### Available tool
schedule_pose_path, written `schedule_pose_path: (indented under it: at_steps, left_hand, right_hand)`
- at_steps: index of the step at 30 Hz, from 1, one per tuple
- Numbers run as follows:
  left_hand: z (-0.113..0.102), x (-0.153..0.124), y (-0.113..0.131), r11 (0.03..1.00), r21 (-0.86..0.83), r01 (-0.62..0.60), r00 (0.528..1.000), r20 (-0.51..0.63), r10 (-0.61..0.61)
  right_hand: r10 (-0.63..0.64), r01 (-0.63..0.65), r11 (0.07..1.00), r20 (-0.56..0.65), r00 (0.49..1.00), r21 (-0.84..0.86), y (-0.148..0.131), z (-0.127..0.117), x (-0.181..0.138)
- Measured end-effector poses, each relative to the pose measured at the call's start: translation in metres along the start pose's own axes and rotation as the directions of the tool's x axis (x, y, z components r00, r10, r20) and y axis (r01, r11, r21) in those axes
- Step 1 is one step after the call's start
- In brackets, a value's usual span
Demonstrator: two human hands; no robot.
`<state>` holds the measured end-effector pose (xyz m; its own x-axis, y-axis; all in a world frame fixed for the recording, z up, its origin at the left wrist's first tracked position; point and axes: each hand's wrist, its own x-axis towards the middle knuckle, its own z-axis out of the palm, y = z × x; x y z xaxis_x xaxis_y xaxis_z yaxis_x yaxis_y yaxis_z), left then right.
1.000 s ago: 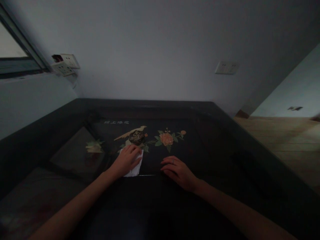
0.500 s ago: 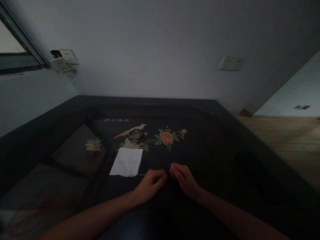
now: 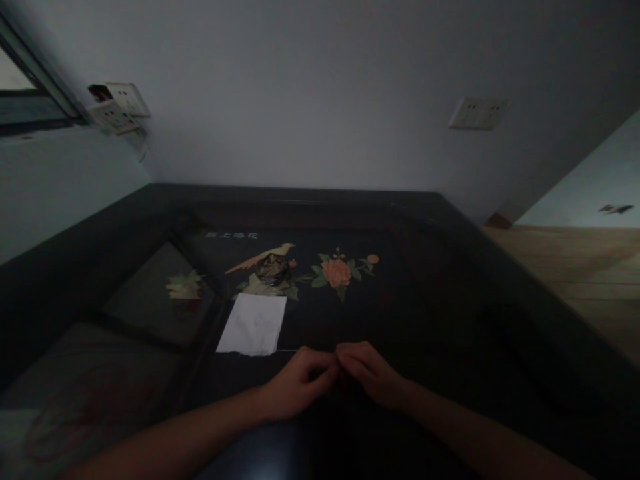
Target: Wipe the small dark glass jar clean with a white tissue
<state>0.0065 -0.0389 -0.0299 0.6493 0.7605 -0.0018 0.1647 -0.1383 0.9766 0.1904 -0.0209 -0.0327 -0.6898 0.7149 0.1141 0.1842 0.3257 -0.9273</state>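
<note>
My left hand (image 3: 300, 382) and my right hand (image 3: 373, 377) meet fingertip to fingertip low on a dark lacquered table (image 3: 450, 293). Both hands have their fingers curled in a pinch on something too small and dark to make out. A white sheet of paper (image 3: 253, 324) lies flat just beyond and left of my left hand, untouched. Beyond the paper the tabletop carries an inlaid bird (image 3: 263, 257) and an orange flower (image 3: 336, 271).
The table stands in a corner against a pale wall with sockets (image 3: 479, 112) and more sockets (image 3: 117, 107) at the left. A small dark round object (image 3: 271, 267) sits on the bird inlay. Wooden floor (image 3: 575, 260) lies to the right.
My left hand has left the white paper and come right and toward me to meet my right hand. My right hand's fingers have curled from flat into a pinch.
</note>
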Motion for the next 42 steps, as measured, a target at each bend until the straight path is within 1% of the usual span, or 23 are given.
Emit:
schedule_pose_path:
  at_steps: [5,11,23,29,34,42]
  left_hand:
    - [-0.0002,-0.0004,-0.0006,0.999,-0.026,0.026,1.0,0.01,-0.026]
    - [0.001,0.0003,0.0002,0.998,-0.035,0.043,0.999,0.017,-0.042]
    - [0.0004,0.0007,-0.0028,0.998,-0.054,0.039,0.999,0.009,-0.039]
    - [0.0011,0.0008,-0.0025,0.997,-0.044,0.064,0.998,0.004,-0.064]
    - [0.0014,0.0011,-0.0024,0.996,-0.066,0.059,0.998,-0.005,-0.06]
    - [0.0016,0.0013,-0.0052,0.997,-0.036,0.066,0.998,-0.017,-0.067]
  right_hand:
    - [0.001,-0.001,1.0,-0.009,1.0,-0.031,0.0033,0.002,-0.0004]
    - [0.009,-0.01,0.998,-0.015,1.0,-0.058,0.0003,0.0027,-0.0002]
    - [0.007,-0.01,0.998,-0.038,0.999,-0.07,0.0066,0.0047,0.0008]
    - [0.018,-0.021,0.997,-0.045,0.999,-0.08,0.0047,0.0047,0.0006]
    - [0.025,-0.028,0.997,-0.049,0.998,-0.075,0.0035,0.0048,0.0013]
    - [0.021,-0.025,0.995,-0.049,0.999,-0.093,0.008,0.006,0.0014]
